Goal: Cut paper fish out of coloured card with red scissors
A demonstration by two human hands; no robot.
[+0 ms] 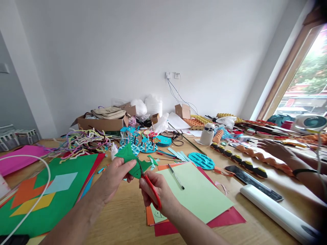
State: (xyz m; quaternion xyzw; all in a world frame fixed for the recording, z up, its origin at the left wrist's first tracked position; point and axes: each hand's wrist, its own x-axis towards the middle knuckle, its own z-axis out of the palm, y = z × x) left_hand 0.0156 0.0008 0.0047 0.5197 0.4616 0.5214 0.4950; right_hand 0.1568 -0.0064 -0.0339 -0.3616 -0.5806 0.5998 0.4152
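Head view: I have left hand [117,175] gripping green line-marked paper sheet [130,153] above flat wooden bench [122,214], probably to steady it; right hand [161,190] grips red-handled metal scissors [154,192], blades at the paper.

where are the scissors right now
The scissors are in the right hand, lower middle of the head view, blades at the green paper held by the left hand.

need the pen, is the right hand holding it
No, the right hand holds the red-handled scissors, while the pen lies on the pale green sheet.
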